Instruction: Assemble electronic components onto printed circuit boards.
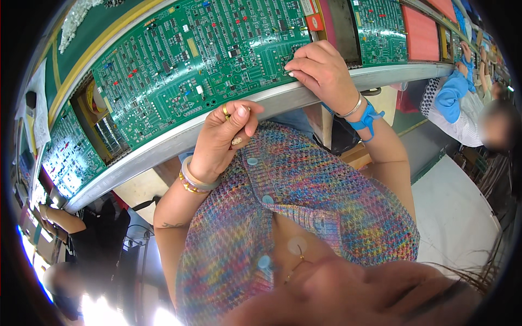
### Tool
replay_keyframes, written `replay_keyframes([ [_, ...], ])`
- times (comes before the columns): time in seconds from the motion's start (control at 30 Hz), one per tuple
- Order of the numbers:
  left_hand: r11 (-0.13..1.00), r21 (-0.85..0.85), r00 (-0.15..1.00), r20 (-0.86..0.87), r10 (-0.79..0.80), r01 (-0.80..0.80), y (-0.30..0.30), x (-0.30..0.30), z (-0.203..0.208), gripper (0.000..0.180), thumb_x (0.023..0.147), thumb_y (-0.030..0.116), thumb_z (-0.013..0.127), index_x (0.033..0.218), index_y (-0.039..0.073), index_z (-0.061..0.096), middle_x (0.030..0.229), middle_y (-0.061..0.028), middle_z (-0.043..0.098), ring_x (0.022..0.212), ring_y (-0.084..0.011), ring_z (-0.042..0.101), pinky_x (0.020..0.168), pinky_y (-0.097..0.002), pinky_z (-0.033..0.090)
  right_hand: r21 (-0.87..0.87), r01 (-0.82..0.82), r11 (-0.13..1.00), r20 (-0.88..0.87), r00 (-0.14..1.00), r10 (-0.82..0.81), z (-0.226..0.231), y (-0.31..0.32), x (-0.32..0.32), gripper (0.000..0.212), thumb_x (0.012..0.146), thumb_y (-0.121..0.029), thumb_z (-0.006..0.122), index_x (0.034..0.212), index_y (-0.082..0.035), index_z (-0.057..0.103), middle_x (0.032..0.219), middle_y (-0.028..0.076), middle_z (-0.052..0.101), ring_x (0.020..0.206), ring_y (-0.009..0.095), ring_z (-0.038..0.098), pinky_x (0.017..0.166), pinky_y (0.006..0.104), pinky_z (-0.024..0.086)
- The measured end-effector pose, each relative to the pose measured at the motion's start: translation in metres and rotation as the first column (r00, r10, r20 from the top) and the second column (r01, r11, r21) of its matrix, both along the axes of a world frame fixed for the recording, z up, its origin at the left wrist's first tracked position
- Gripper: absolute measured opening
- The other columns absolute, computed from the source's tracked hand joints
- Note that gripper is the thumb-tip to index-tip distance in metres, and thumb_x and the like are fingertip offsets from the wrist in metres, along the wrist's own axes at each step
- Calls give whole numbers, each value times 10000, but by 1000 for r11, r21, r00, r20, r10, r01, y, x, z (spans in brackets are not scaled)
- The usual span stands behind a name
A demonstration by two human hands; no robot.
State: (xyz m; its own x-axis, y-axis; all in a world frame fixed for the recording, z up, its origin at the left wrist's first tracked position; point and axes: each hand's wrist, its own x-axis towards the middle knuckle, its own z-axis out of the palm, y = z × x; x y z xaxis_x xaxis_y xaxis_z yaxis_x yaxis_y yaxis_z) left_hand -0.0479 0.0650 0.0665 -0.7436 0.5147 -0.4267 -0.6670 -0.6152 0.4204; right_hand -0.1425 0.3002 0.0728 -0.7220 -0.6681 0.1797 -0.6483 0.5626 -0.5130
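A large green circuit board [179,81] lies in front of me, filled with rows of small dark, red, white and blue components. My left hand [223,130] is just off its near edge, over the metal rail, with fingers curled and thumb pressed against them. Whatever that hand may hold is too small or hidden to name. Over the board's near right part, my right hand [324,70] has thumb and fingertips pinched together close to the surface. What lies in this pinch cannot be made out. A blue strap [368,120] circles my right wrist.
The metal rail [272,98] runs along the near side. Other green boards lie at the left [70,149] and right [380,32]. Beside the right one is a pink-red block [422,35]. A person in blue sleeves [454,95] sits at right; another person's arm [62,218] shows at left.
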Motion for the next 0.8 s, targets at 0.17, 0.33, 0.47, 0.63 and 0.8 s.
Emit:
replay_keyframes([
  [0.17,994,-107,999,27,-30,33,2,-3,6,264,934,149,566,1159,19,616,814,9,588,564,-16,324,485,-170,250,13,-29,999,-20,999,30,1,0,-1,148,695,-76,700,830,-78,641,871,28,575,844,243,531,731,345,450],
  [0.33,993,-115,998,59,10,-3,6,-7,10,299,915,106,586,1200,20,602,857,8,604,584,-11,332,499,-168,260,57,-101,993,-97,990,106,3,1,-3,166,705,-86,661,867,-77,625,869,25,564,839,227,530,720,332,451],
  [0.47,993,-117,999,36,-13,17,3,-4,4,254,902,93,605,1145,19,621,873,-11,632,587,-3,355,499,-171,268,161,-178,971,-251,944,215,7,-2,-2,188,713,-111,626,897,-76,610,865,15,552,834,206,528,712,324,450],
  [0.63,986,-169,1000,14,13,-10,4,-7,6,161,863,75,661,1017,27,653,852,-8,645,616,-2,432,525,-165,330,84,-139,987,-205,967,153,14,-6,0,215,698,-127,673,909,-91,643,861,10,577,816,206,543,697,329,447],
  [0.8,911,-375,976,-190,103,-169,5,-4,-1,133,802,29,719,923,25,664,832,20,636,724,-30,532,635,-177,448,-227,-119,966,72,988,139,40,-36,11,208,717,-171,724,910,-116,669,847,8,607,788,217,560,690,329,445],
])
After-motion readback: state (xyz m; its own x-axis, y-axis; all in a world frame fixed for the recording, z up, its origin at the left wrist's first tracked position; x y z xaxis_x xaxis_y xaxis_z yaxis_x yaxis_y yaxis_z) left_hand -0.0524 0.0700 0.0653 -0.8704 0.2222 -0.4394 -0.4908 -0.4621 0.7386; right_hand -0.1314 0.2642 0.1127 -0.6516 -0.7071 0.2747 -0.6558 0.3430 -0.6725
